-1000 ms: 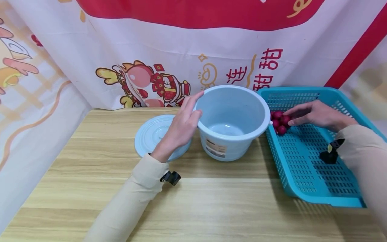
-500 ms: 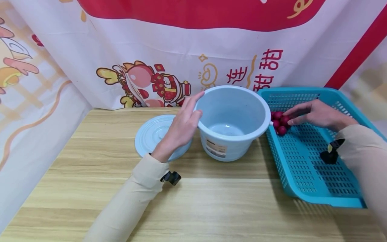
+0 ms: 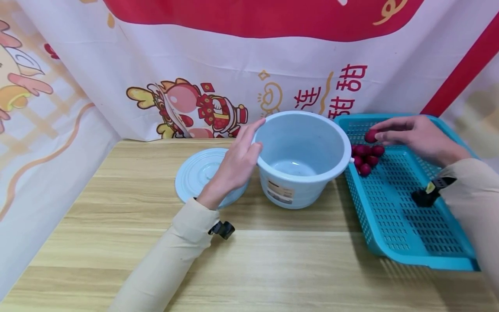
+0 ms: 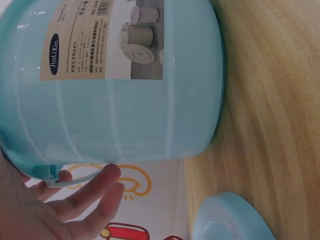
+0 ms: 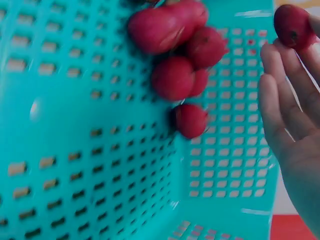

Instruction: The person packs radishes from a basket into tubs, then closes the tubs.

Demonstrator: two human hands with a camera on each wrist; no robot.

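Observation:
A light blue plastic bucket (image 3: 308, 190) stands upright on the table, its inside bare. My left hand (image 3: 235, 162) holds the bucket's left rim, thumb over the edge; in the left wrist view the other fingers (image 4: 92, 197) lie below the rim beside the thin handle (image 4: 75, 183). Over the far part of the teal basket (image 3: 360, 216), my right hand (image 3: 422, 136) pinches one red radish (image 3: 371, 136) between thumb and fingers. That radish (image 5: 294, 26) is raised level with the basket wall in the right wrist view. Several more radishes (image 3: 364, 160) lie clustered in the basket's far left corner.
The matching blue lid (image 3: 196, 175) lies flat left of the bucket, partly behind my left hand. The basket stands right beside the bucket's right side. A printed cloth (image 3: 304, 56) hangs behind the wooden table (image 3: 273, 273).
My right hand has come up and slightly right from the radish cluster, lifting one radish in its fingertips. The left hand and the bucket keep their places.

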